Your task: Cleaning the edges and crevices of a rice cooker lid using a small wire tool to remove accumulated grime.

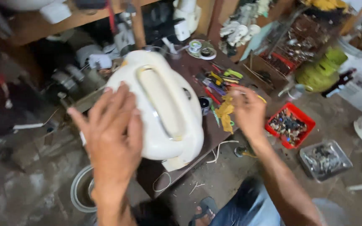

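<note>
L hand (113, 133) spread flat, fingers (105, 104) released and fanned, palm side against the left flank of a big white plastic appliance housing (164, 104); housing lies on the dark surface (189, 67), handle slot up, just right of those fingers. Not gripped, only touched.

R hand (249, 112) reaches fwd over the surface's far-right edge; fingers (241, 93) curled down into a pile of tools (218, 79) w/ coloured handles. Blurred, so can't tell if they're clenched on anything. Yellow rag (226, 111) hangs just left of those fingers.

Red tray (303, 119) of small parts on floor, right of R wrist; clear tray (343, 161) of metal bits beyond it. Steel bowl (77, 188) on floor below L wrist.
</note>
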